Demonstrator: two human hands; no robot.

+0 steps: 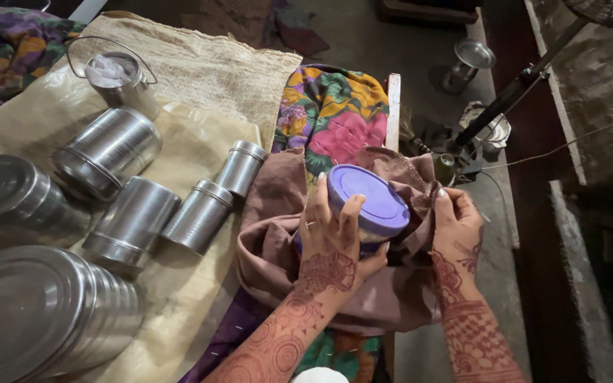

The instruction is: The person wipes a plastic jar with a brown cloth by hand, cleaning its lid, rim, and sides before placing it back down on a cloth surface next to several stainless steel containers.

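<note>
Item: purple-lidded container (367,207), centre frame | my left hand (331,245) clamped round it | my right hand (455,227) at 3 o'clock, gripping brown cloth (278,241) | steel tins (136,216) at 9 o'clock | step: wiping; next needs steady hold.

Bed (394,106) w/ tan sheet (179,284), burlap mat (207,64), steel tins (133,220) (on sides)

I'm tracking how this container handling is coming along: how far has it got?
Looks done: six steel canisters lie on their sides on the tan sheet, lids on. In hand: the left hand grips a round tub with a purple lid over the brown cloth, which the right hand holds. Left, seemingly: the tub, and the handled steel pail standing apart.
</note>
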